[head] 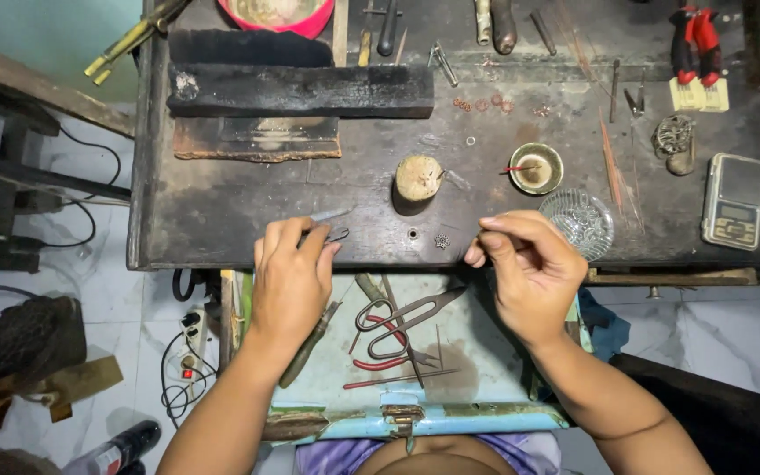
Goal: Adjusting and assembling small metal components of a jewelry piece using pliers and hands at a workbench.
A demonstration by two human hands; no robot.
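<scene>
Left hand (290, 273): closed around small metal pliers (327, 220), whose tips jut out past the fingers over the front edge of the surface.
Right hand (525, 264): fingers curled in, thumb and forefinger pinched together at the tip; whatever sits in the pinch is too small to make out.
Surface (222, 202): dark, worn wood, scorched and stained, running across the upper half of the view.
Filigree piece (442, 240): tiny round metal ornament lying on the surface between the two hands, touching neither.
Wooden stump (418, 180): short upright peg with a pale top, behind the gap between the hands.
Brass dish (536, 168): small round bowl to the right of the stump, a thin red-tipped stick resting in it.
Glass bowl (577, 221): clear cut-glass dish just beyond the right hand.
Pocket scale (732, 200): flat grey digital unit near the right end of the surface.
Charred block (301, 90): long blackened slab at the back left.
Tray (415, 420): pale blue drawer-like shelf below the surface edge, under the hands.
Shears (402, 315): metal snips lying open in the tray, beside red-handled pliers (380, 361).
</scene>
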